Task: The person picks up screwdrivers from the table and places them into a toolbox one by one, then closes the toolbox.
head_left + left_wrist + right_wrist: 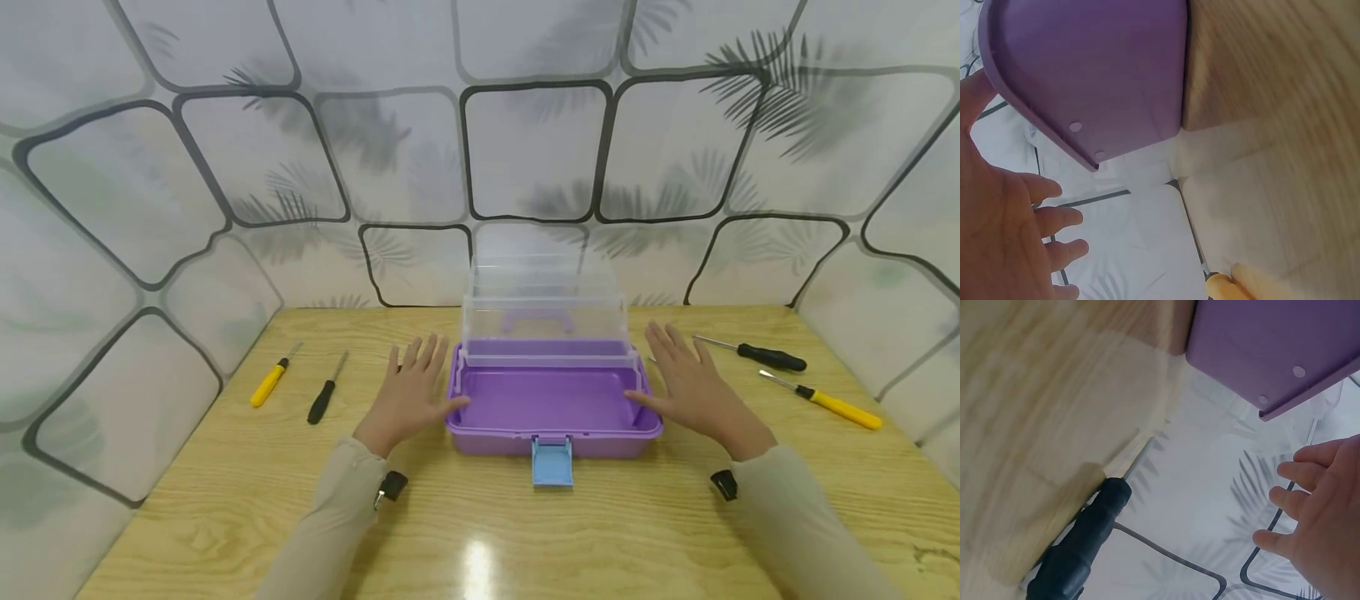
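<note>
A purple storage box (pixel 551 400) sits on the wooden table with its clear lid (pixel 543 283) raised at the back. Its blue latch (pixel 552 463) hangs down in front, and no contents show inside. My left hand (pixel 411 396) is at the left end, fingers spread, the thumb tip right at the rim. At the other end, my right hand (pixel 693 392) mirrors it, its thumb reaching over the rim. Neither palm holds anything. In both wrist views, the fingers are straight and apart beside the box's end walls (pixel 1097 75) (pixel 1266 350).
To the left lie a yellow-handled screwdriver (pixel 268 386) and a black-handled one (pixel 322 402). On the right are another black-handled screwdriver (pixel 771 357) and another yellow-handled one (pixel 843 409). A thin metal tip (pixel 652 360) shows by my right fingers. A patterned cloth wall (pixel 536 158) stands behind.
</note>
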A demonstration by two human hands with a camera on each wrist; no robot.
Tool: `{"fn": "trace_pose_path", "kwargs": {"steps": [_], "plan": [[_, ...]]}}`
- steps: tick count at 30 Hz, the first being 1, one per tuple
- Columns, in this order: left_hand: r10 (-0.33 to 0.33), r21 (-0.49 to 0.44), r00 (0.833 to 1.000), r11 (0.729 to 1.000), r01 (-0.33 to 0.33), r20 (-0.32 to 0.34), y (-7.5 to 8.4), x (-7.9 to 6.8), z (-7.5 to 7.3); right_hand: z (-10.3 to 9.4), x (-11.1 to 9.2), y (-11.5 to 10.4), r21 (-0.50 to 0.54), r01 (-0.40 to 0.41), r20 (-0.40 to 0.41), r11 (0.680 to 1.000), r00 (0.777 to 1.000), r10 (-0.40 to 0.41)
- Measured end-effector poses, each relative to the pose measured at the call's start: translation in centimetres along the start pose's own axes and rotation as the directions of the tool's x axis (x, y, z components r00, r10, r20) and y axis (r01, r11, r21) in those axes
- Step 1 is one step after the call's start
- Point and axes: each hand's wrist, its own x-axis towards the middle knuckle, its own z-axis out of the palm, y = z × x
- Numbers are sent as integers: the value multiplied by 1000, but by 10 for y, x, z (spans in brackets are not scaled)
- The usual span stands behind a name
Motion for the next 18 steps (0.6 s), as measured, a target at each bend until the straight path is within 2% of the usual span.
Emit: {"fn": "trace_pose_path", "kwargs": {"steps": [5,9,18], "plan": [[35,2,999,999,-36,26,3,-1,4,4,-4,0,7,11,24,1000,1000,-11],[67,5,998,998,-67,21,5,-2,4,5,-7,-1,18,13,38,1000,999,-14],[93,12,995,996,-94,31,6,-4,8,8,-13,-2,44,23,65,999,998,-25]]}}
